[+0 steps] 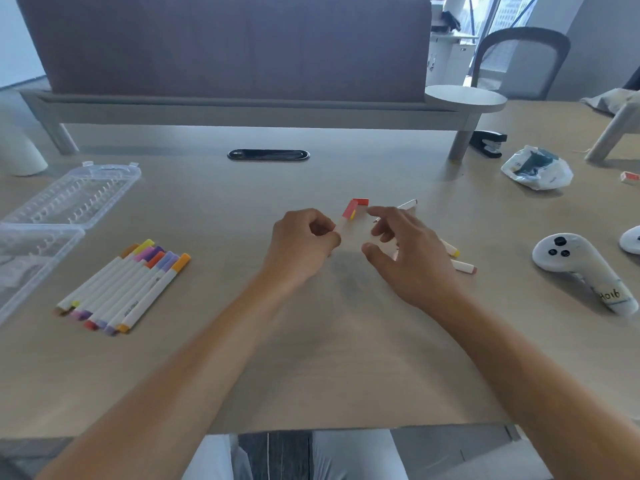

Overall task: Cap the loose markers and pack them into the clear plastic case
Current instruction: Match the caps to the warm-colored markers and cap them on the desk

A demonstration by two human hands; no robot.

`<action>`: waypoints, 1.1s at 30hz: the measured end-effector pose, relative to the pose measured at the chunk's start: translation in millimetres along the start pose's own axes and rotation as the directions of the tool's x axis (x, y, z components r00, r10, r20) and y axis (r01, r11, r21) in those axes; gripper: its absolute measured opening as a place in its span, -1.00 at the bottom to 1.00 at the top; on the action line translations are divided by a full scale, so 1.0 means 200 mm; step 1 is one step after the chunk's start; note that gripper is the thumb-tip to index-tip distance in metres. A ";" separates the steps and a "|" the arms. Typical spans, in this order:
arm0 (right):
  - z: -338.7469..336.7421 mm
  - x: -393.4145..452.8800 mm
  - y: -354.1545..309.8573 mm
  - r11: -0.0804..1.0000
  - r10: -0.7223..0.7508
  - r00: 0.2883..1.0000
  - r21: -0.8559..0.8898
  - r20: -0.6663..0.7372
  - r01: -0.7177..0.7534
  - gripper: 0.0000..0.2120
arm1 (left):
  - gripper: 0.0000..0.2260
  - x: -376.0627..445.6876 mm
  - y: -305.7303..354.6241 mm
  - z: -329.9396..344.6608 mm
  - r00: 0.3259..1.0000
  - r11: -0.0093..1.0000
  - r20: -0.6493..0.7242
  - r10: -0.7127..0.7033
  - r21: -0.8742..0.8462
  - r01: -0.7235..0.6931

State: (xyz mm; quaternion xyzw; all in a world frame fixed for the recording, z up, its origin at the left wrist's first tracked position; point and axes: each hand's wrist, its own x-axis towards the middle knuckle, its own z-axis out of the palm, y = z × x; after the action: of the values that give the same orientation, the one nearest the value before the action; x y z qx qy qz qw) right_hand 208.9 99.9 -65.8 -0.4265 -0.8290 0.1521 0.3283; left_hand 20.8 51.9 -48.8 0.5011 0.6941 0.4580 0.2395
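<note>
My left hand (304, 242) grips a white marker with a red cap (348, 212) at mid-table, its capped end pointing up and away. A loose red cap (361, 202) lies just beyond that tip. My right hand (403, 252) hovers beside it, fingers loosely spread and holding nothing. Under and behind my right hand lie loose markers: one with a yellow end (452, 250), one with a red end (464, 266), and another (408, 204) farther back. Several capped markers (128, 287) lie side by side at the left. The clear plastic case (59, 209) stands open at the far left.
A white game controller (581, 268) lies at the right, with a second one at the frame edge. A crumpled plastic bag (536, 169), a black stapler (488, 143) and a small red item (629, 176) are at the back right. A raised shelf and fabric divider run along the back.
</note>
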 end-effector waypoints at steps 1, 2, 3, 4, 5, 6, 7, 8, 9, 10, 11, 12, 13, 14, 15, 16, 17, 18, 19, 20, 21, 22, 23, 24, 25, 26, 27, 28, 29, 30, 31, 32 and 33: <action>0.00 -0.01 -0.03 0.999 0.001 0.999 -0.043 0.050 0.001 -0.61 | -0.94 -0.01 0.00 -0.04 1.000 0.998 -0.013 0.008 0.059 -0.007; 0.01 -0.03 -0.07 0.997 0.004 0.995 -0.071 0.101 0.003 -0.63 | -0.93 -0.03 -0.01 -0.09 1.000 0.994 -0.029 0.009 0.108 -0.006; 0.02 -0.05 -0.11 0.996 0.005 0.989 -0.087 0.149 0.008 -0.63 | -0.93 -0.05 -0.03 -0.15 0.999 0.989 -0.051 0.004 0.148 0.004; 0.04 -0.08 -0.16 0.995 0.001 0.980 -0.100 0.197 0.019 -0.62 | -0.93 -0.08 -0.05 -0.20 0.997 0.982 -0.079 -0.007 0.187 0.022; 0.08 -0.11 -0.21 0.993 -0.006 0.969 -0.114 0.246 0.035 -0.60 | -0.93 -0.11 -0.08 -0.26 0.994 0.972 -0.109 -0.017 0.231 0.041; 0.12 -0.14 -0.27 0.991 -0.012 0.955 -0.127 0.296 0.052 -0.58 | -0.93 -0.15 -0.11 -0.31 0.990 0.958 -0.136 -0.028 0.279 0.066; 0.16 -0.17 -0.32 0.988 -0.019 0.940 -0.139 0.341 0.071 -0.57 | -0.93 -0.18 -0.15 -0.37 0.986 0.941 -0.163 -0.041 0.325 0.093; 0.19 -0.20 -0.37 0.984 -0.030 0.927 -0.151 0.373 0.092 -0.56 | -0.92 -0.22 -0.19 -0.43 0.979 0.922 -0.197 -0.049 0.369 0.120; 0.22 -0.22 -0.41 0.980 -0.043 0.920 -0.161 0.390 0.114 -0.56 | -0.91 -0.25 -0.23 -0.49 0.971 0.900 -0.233 -0.049 0.411 0.144; 0.25 -0.24 -0.46 0.977 -0.055 0.917 -0.169 0.394 0.132 -0.55 | -0.90 -0.29 -0.28 -0.54 0.962 0.878 -0.270 -0.042 0.450 0.165; 0.27 -0.25 -0.50 0.975 -0.062 0.919 -0.174 0.390 0.140 -0.54 | -0.89 -0.32 -0.32 -0.60 0.952 0.855 -0.306 -0.031 0.485 0.184; 0.29 -0.27 -0.54 0.974 -0.063 0.923 -0.178 0.380 0.140 -0.53 | -0.89 -0.34 -0.35 -0.64 0.942 0.831 -0.336 -0.018 0.518 0.201; 0.31 -0.28 -0.58 0.974 -0.057 0.928 -0.182 0.368 0.132 -0.54 | -0.89 -0.37 -0.38 -0.68 0.933 0.804 -0.360 0.003 0.555 0.211; 0.34 -0.29 -0.61 0.975 -0.047 0.933 -0.187 0.356 0.120 -0.54 | -0.88 -0.38 -0.41 -0.72 0.927 0.776 -0.373 0.032 0.594 0.212; 0.36 -0.30 -0.63 0.975 -0.036 0.938 -0.193 0.346 0.108 -0.55 | -0.88 -0.40 -0.43 -0.74 0.924 0.752 -0.378 0.065 0.627 0.204; 0.37 -0.31 -0.64 0.976 -0.030 0.941 -0.193 0.336 0.100 -0.55 | -0.88 -0.41 -0.45 -0.75 0.922 0.735 -0.377 0.093 0.650 0.191; 0.38 -0.32 -0.64 0.978 -0.031 0.945 -0.184 0.326 0.096 -0.57 | -0.89 -0.42 -0.47 -0.76 0.922 0.722 -0.371 0.114 0.668 0.180; 0.37 -0.32 -0.64 0.981 -0.033 0.948 -0.171 0.316 0.091 -0.59 | -0.88 -0.43 -0.47 -0.76 0.923 0.705 -0.364 0.128 0.688 0.174; 0.37 -0.33 -0.63 0.984 -0.033 0.950 -0.158 0.310 0.086 -0.60 | -0.86 -0.43 -0.48 -0.76 0.925 0.683 -0.357 0.132 0.709 0.176; 0.36 -0.33 -0.63 0.986 -0.033 0.951 -0.146 0.307 0.082 -0.61 | -0.84 -0.43 -0.47 -0.75 0.926 0.660 -0.352 0.138 0.729 0.179; 0.36 -0.33 -0.62 0.988 -0.034 0.952 -0.134 0.303 0.078 -0.63 | -0.82 -0.43 -0.47 -0.74 0.927 0.645 -0.345 0.151 0.745 0.172; 0.36 -0.33 -0.62 0.990 -0.033 0.954 -0.118 0.298 0.071 -0.64 | -0.83 -0.43 -0.46 -0.72 0.927 0.641 -0.336 0.169 0.751 0.155; 0.35 -0.33 -0.61 0.994 -0.029 0.957 -0.096 0.288 0.059 -0.66 | -0.83 -0.43 -0.44 -0.70 0.927 0.650 -0.324 0.188 0.748 0.130; 0.34 -0.34 -0.61 0.997 -0.017 0.961 -0.069 0.276 0.038 -0.69 | -0.85 -0.42 -0.41 -0.67 0.929 0.669 -0.309 0.202 0.737 0.100; 0.33 -0.34 -0.60 0.999 -0.003 0.965 -0.044 0.260 0.015 -0.71 | -0.86 -0.41 -0.39 -0.64 0.932 0.695 -0.295 0.212 0.716 0.068; 0.31 -0.34 -0.58 1.000 0.013 0.970 -0.028 0.243 -0.007 -0.73 | -0.86 -0.40 -0.36 -0.60 0.933 0.725 -0.283 0.222 0.688 0.036; 0.28 -0.35 -0.55 0.999 0.031 0.975 -0.022 0.222 -0.027 -0.74 | -0.87 -0.39 -0.32 -0.56 0.935 0.758 -0.270 0.229 0.652 0.003; 0.25 -0.36 -0.51 0.999 0.050 0.979 -0.022 0.199 -0.047 -0.76 | -0.88 -0.38 -0.28 -0.51 0.939 0.791 -0.256 0.231 0.611 -0.028; 0.21 -0.37 -0.47 0.997 0.075 0.981 -0.021 0.177 -0.072 -0.78 | -0.89 -0.36 -0.25 -0.45 0.944 0.822 -0.239 0.227 0.567 -0.054; 0.18 -0.39 -0.42 0.995 0.104 0.982 -0.017 0.154 -0.103 -0.81 | -0.90 -0.35 -0.21 -0.38 0.951 0.847 -0.218 0.218 0.527 -0.073; 0.14 -0.41 -0.37 0.991 0.134 0.982 -0.009 0.130 -0.134 -0.84 | -0.92 -0.33 -0.17 -0.31 0.957 0.862 -0.198 0.212 0.499 -0.088; 0.10 -0.42 -0.31 0.987 0.160 0.982 -0.004 0.104 -0.160 -0.85 | -0.92 -0.32 -0.13 -0.24 0.962 0.871 -0.178 0.205 0.481 -0.097; 0.06 -0.43 -0.26 0.984 0.180 0.981 -0.004 0.076 -0.181 -0.87 | -0.92 -0.30 -0.09 -0.17 0.969 0.879 -0.155 0.195 0.466 -0.102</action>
State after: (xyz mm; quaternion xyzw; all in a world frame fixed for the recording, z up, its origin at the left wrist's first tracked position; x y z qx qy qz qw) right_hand 205.3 -0.2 -83.3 -0.4933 -0.7987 0.1986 0.2817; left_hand 8.7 -18.0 -57.4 0.5471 0.7616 0.3474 0.0097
